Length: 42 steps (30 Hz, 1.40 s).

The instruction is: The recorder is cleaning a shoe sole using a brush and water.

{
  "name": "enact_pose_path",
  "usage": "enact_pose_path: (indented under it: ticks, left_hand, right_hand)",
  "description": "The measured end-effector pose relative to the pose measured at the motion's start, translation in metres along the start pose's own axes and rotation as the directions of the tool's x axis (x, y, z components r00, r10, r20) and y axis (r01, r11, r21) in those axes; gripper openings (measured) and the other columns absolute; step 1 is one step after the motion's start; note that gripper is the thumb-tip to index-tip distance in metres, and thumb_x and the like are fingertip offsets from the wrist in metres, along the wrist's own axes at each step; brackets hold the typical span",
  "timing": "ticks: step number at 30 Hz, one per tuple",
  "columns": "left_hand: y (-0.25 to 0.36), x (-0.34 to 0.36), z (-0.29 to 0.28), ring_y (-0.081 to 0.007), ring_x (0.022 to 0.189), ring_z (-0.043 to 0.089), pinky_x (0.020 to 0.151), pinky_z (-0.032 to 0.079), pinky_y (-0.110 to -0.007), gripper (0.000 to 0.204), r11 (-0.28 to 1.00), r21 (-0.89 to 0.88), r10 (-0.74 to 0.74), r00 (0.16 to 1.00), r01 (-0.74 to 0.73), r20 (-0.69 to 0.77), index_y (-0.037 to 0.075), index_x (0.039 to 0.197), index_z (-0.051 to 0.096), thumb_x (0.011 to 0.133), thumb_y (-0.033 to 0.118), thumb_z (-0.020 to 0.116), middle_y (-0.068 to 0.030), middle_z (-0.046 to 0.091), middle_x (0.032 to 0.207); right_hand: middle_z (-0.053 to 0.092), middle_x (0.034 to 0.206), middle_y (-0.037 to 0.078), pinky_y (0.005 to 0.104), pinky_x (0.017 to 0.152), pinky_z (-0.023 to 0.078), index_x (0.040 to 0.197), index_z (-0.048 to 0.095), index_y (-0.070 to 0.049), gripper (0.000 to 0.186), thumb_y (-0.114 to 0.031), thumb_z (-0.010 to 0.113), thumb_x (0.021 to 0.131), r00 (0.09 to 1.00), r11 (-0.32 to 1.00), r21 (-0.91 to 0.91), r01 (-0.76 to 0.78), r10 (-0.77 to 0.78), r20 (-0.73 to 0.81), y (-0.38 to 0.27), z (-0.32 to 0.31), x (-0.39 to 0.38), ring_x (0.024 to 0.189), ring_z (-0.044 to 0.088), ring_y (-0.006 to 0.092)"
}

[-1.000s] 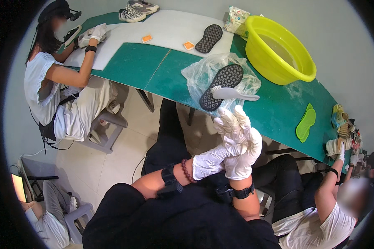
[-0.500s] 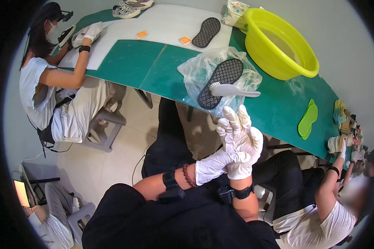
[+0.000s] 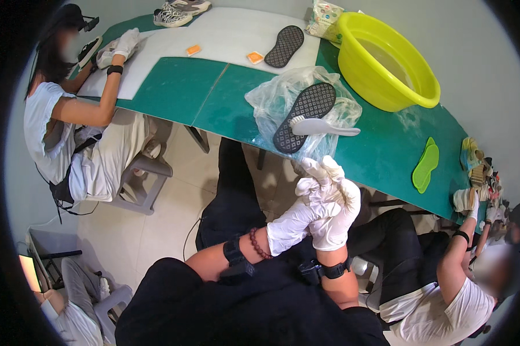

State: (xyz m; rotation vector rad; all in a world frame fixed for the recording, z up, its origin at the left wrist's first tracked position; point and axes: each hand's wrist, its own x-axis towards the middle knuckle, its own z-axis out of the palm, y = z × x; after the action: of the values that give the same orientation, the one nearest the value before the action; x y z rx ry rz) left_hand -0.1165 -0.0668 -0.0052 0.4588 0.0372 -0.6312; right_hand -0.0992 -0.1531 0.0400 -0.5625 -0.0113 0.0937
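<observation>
White gloves cover both of my hands, which press together just in front of the table edge. Crossing from the left, my left hand (image 3: 308, 209) is closed around the palm side of my right hand (image 3: 342, 214). Bent fingers overlap at the top, so whose fingertips are whose is hard to tell. Beyond them a black shoe sole (image 3: 313, 106) with diamond tread lies on a crumpled clear plastic bag (image 3: 264, 102). A grey-handled brush (image 3: 328, 128) with white bristles rests across that sole. Neither hand touches the sole or the brush.
A yellow-green basin (image 3: 352, 69) stands on the green table (image 3: 381, 144) at the back right. Another black sole (image 3: 284, 46) and orange packets (image 3: 255, 57) lie farther back. Green insoles (image 3: 426, 165) lie to the right. Co-workers sit at both sides, each handling shoes.
Fingers that were stretched upward are now bent and drawn closer together. My left hand has moved farther over the right one. The sole and brush have stayed in place.
</observation>
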Motion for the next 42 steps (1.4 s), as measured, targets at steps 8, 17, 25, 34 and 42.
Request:
enact_pose_path:
  ticks: [8,17,25,34,42]
  left_hand:
    - [0.028,0.002,-0.004,-0.0087,0.113,0.057,0.095,0.048,-0.026,0.034,0.914,0.397,0.07,0.997,-0.08,0.041,0.01,0.127,0.059,0.094,0.008,0.07,0.0029,0.061,0.12]
    - [0.061,0.01,-0.034,-0.0099,0.089,0.065,0.079,0.054,-0.027,0.018,0.541,0.719,0.513,0.849,-0.436,0.129,0.001,0.114,0.062,0.1,0.004,0.051,-0.0081,0.071,0.104]
    - [0.109,0.055,-0.094,-0.0205,0.113,0.063,0.099,0.045,-0.038,0.036,-0.662,0.684,0.397,0.631,-0.306,0.666,0.016,0.121,0.069,0.085,0.018,0.062,-0.0012,0.069,0.124]
    - [0.077,0.088,-0.146,-0.0172,0.114,0.061,0.09,0.047,-0.037,0.044,-0.837,0.531,0.439,0.419,-0.133,0.795,0.027,0.119,0.07,0.075,0.025,0.071,0.0078,0.063,0.132]
    - [0.075,0.092,-0.149,-0.0159,0.111,0.062,0.085,0.048,-0.035,0.036,-0.825,0.54,0.45,0.382,-0.167,0.807,0.025,0.117,0.071,0.083,0.017,0.062,0.0074,0.063,0.13]
  right_hand:
    - [0.065,0.108,0.024,0.0334,0.068,0.056,0.124,0.056,0.002,0.044,-0.03,0.059,0.094,0.999,0.956,-0.293,0.026,-0.016,0.038,-0.006,0.003,0.001,0.076,0.067,0.0261]
    - [0.059,0.129,0.01,0.0322,0.1,0.046,0.145,0.047,0.001,0.056,-0.012,0.067,0.093,0.917,0.423,-0.822,0.381,-0.286,0.278,-0.043,-0.027,0.071,0.113,0.058,0.0183]
    - [0.067,0.106,0.016,0.0441,0.097,0.046,0.148,0.051,-0.01,0.066,-0.01,0.072,0.085,0.796,-0.486,-0.66,0.573,0.136,0.59,-0.058,-0.055,0.125,0.103,0.061,0.0373]
    - [0.058,0.118,0.015,0.0323,0.089,0.051,0.151,0.049,-0.02,0.063,-0.001,0.062,0.092,0.898,-0.635,-0.635,0.44,0.307,0.315,-0.052,-0.056,0.128,0.101,0.064,0.0332]
    - [0.057,0.112,0.016,0.0409,0.075,0.055,0.15,0.049,-0.026,0.057,-0.023,0.062,0.095,0.78,-0.565,-0.538,0.625,0.475,0.407,-0.036,-0.002,0.136,0.09,0.065,0.0346]
